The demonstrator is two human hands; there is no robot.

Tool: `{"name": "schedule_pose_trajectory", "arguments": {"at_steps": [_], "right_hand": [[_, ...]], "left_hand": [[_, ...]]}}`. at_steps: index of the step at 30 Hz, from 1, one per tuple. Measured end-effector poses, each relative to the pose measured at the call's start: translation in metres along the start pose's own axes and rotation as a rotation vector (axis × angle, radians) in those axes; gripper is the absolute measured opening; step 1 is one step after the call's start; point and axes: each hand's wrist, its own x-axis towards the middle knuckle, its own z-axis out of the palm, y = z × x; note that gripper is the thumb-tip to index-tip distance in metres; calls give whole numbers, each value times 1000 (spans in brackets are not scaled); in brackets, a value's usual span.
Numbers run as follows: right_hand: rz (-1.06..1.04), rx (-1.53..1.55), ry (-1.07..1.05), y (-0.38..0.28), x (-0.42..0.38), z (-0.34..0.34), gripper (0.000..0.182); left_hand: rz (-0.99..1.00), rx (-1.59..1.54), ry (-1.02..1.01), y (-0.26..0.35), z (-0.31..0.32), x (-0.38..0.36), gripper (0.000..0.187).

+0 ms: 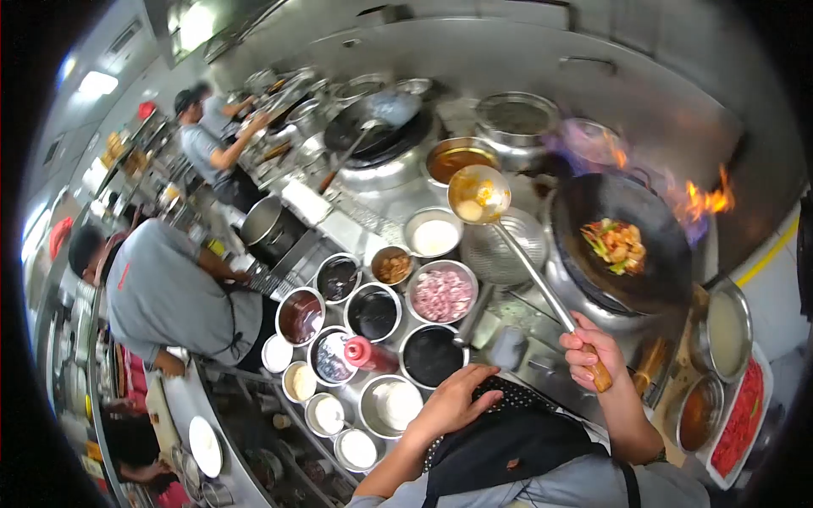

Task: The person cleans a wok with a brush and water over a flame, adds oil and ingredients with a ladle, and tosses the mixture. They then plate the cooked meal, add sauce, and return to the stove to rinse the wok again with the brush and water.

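My right hand (pixel 589 349) is wrapped around the wooden end of a long-handled ladle (pixel 532 269). The ladle's bowl, with orange sauce and a pale lump in it, hangs beside the pot of reddish-brown liquid (pixel 461 161). Fingers stretched out, my left hand (pixel 457 400) is by my dark apron (pixel 517 453), close to a bowl of black liquid (pixel 434 356); nothing shows in it. On the burner at right, a black wok (pixel 660 245) carries a mix of orange pieces and green vegetables (pixel 614 245).
Flames (pixel 710 201) rise behind the wok. Seasoning bowls crowd the left, with a red squeeze bottle (pixel 364 354) and a bowl of pink meat (pixel 441 292) among them. A wire strainer (pixel 506 245) lies at centre. Several people work at left, one in a grey shirt (pixel 169 284).
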Motion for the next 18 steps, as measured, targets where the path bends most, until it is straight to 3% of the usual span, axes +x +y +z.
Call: {"name": "schedule_pose_trajectory", "arguments": {"at_steps": [4,8,10,12,14,16,17,18], "right_hand": [[-183,-276,130,-43,-72,5,41],[-348,-785,499,-79,-127,-1,51],[-308,-1011,647,-99,-145,-15,55],[-289,-1197,783,-111,-158,-20,56],[-326,-1438,851,-123,-176,-42,58],[-390,-1753,909,-126,-194,-58,58],[-245,-1855,1022,-127,-203,-37,65],[-246,-1912,994,-129,-219,-31,64]], "left_hand": [[31,-21,-73,36,32,34,42],[182,72,-121,64,67,72,39],[165,30,-114,80,87,95,41],[363,144,-20,85,108,124,43],[367,203,84,93,132,155,45],[474,296,162,92,159,190,33],[480,322,144,86,173,206,30],[491,349,129,79,183,215,27]]}}
